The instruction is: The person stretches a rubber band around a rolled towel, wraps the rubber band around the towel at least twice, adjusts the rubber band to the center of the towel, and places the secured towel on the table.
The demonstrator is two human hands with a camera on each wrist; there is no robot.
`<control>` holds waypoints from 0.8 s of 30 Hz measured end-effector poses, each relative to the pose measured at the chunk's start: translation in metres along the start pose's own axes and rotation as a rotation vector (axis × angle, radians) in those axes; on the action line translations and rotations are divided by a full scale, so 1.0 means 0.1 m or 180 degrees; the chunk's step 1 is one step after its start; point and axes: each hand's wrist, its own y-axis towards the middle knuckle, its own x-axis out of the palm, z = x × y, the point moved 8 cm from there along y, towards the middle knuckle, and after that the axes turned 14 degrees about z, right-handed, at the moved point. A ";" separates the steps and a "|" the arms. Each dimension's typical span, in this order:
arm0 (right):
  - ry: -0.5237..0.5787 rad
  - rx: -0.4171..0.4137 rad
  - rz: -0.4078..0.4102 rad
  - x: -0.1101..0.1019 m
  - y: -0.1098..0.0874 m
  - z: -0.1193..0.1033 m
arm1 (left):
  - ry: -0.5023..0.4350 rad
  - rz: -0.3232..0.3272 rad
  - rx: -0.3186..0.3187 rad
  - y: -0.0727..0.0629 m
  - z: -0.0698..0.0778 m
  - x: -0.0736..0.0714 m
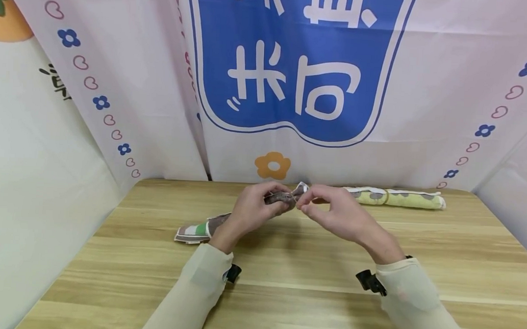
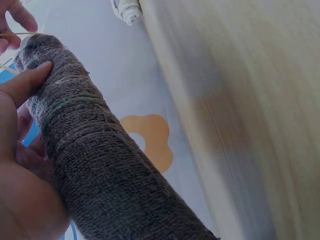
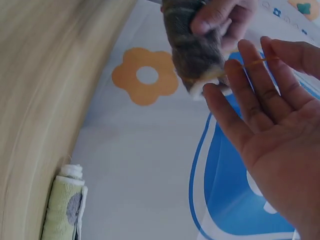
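A dark grey-brown terry towel [image 2: 107, 150], rolled into a tube, is gripped near its far end by my left hand [image 1: 255, 206], thumb on top and fingers behind. Its other end [image 1: 194, 232], with green and white stripes, reaches out left of the wrist, low over the table. My right hand [image 1: 338, 214] is at the far end of the roll and pinches a thin yellowish rubber band [image 3: 257, 62]. The band is stretched between the roll's end and the thumb, across the fingers.
Behind the right hand, a yellow-green rolled towel [image 1: 414, 199] with grey spots lies along the table's back edge, with a band round its middle. The wooden table [image 1: 284, 293] ends at a printed cloth backdrop [image 1: 160, 106].
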 end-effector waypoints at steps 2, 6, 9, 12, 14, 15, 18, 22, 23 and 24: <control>-0.0044 -0.0063 -0.0040 0.06 0.00 -0.02 | 0.0009 0.0043 -0.0014 0.00 0.00 -0.02; -0.0073 -0.0183 -0.0051 0.14 0.00 -0.03 | -0.0013 0.0147 -0.0059 0.01 -0.01 -0.06; -0.0068 -0.0251 -0.0046 0.18 0.00 -0.03 | -0.0018 0.0172 -0.0054 0.01 0.01 -0.08; -0.0033 -0.0299 -0.0049 0.20 0.00 -0.02 | -0.0014 0.0148 -0.0040 0.03 0.02 -0.09; -0.0003 -0.0305 -0.0052 0.21 0.00 -0.02 | -0.0058 0.0156 -0.0051 0.03 0.02 -0.10; 0.0008 -0.0299 -0.0049 0.22 0.00 -0.01 | -0.0097 0.0171 -0.0066 0.04 0.02 -0.11; 0.0010 -0.0157 0.0011 0.22 0.01 0.06 | -0.0266 0.0289 -0.0105 0.06 0.02 -0.16; 0.0002 0.0167 0.0262 0.17 0.03 0.21 | -0.0475 0.0440 -0.0157 0.09 0.02 -0.23; -0.0008 0.0231 0.0347 0.14 0.04 0.24 | -0.0514 0.0448 -0.0182 0.09 0.01 -0.24; -0.0013 0.0287 0.0431 0.13 0.04 0.28 | -0.0559 0.0446 -0.0210 0.10 0.01 -0.24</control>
